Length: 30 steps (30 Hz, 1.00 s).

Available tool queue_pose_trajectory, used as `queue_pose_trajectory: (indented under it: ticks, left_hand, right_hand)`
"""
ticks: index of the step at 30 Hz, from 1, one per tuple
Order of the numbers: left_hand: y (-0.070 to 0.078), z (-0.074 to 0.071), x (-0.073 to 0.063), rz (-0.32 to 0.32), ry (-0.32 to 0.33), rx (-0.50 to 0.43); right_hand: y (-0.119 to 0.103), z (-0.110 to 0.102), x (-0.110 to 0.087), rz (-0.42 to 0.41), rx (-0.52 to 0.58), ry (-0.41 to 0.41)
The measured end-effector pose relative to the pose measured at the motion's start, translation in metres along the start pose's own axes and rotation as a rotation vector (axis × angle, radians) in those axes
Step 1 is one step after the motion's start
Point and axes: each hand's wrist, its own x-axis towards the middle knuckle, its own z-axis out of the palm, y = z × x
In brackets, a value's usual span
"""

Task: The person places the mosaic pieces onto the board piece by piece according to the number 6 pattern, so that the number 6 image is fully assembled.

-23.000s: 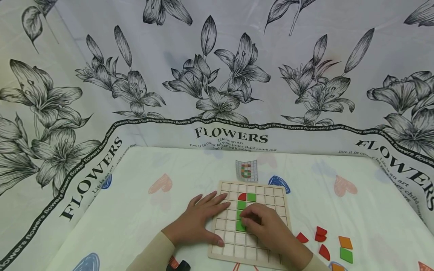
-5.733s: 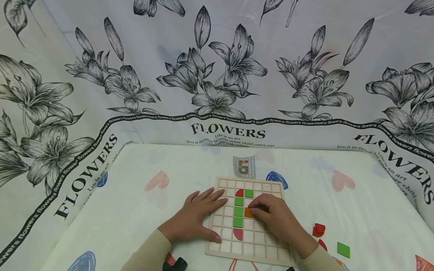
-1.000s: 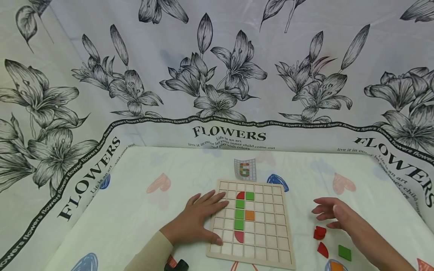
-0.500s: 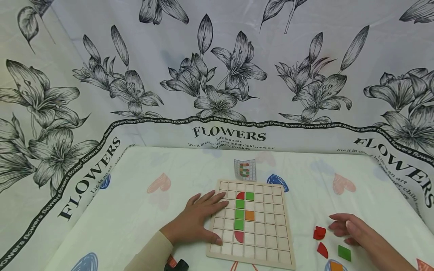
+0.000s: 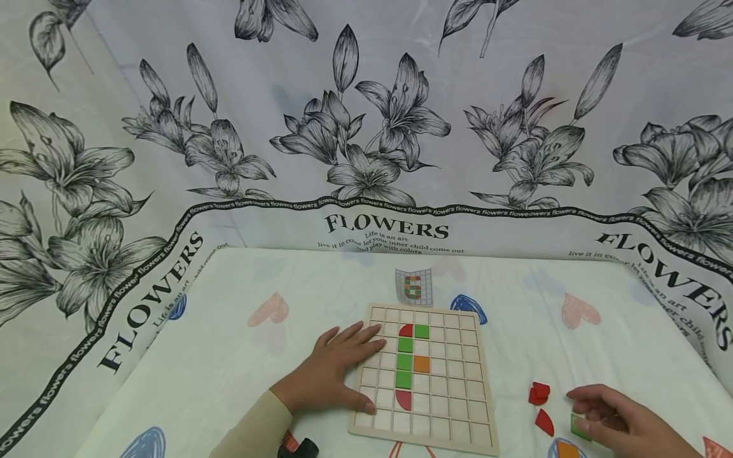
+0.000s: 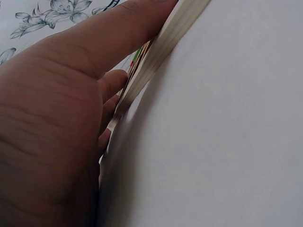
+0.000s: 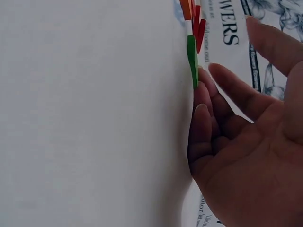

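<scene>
My left hand (image 5: 328, 372) rests with spread, straight fingers on the left border of a wooden grid board (image 5: 452, 420); in the left wrist view the thumb lies over the board's edge. Set in the board are several green square tiles (image 5: 404, 362), an orange square tile (image 5: 422, 364) and two red quarter-round tiles (image 5: 403, 400). To the right of the board, my right hand (image 5: 621, 416) hovers low over a loose green tile (image 7: 191, 56), thumb partly covering it in the head view. The right wrist view shows thumb and forefinger apart, not pinching it.
Loose red pieces (image 5: 539, 393), a red quarter-round (image 5: 545, 422) and an orange tile (image 5: 568, 450) lie left of my right hand. Behind the board stands a pattern card (image 5: 413, 287). A black object (image 5: 300, 448) sits at the front edge. A flower-printed cloth (image 5: 389, 222) hangs behind.
Over the last second my right hand has moved down and right to the loose green tile. Earlier it placed the lower red quarter-round and the orange tile on the board. My left hand stays put.
</scene>
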Motion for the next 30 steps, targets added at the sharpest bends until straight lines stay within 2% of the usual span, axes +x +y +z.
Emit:
queue_pose_trajectory:
  ticks: [3,7,13,22,30]
  left_hand:
    - [0.0,0.0,0.0,-0.001,-0.001,-0.005]
    - [-0.001,0.0,0.0,0.002,0.001,-0.003]
    - [-0.002,0.0,0.001,0.004,0.006,0.011]
    - [-0.002,0.0,0.0,0.006,0.007,0.004]
    - [-0.002,0.0,0.001,0.006,0.003,0.004]
  right_hand:
    - [0.006,-0.001,0.0,-0.024,-0.042,-0.012]
    - [0.009,-0.002,0.0,-0.005,-0.092,-0.031]
    - [0.008,-0.001,-0.001,-0.04,-0.197,0.003]
    - [0.002,0.002,-0.001,0.025,-0.156,-0.014]
    - [-0.001,0.002,-0.003,-0.031,-0.218,0.036]
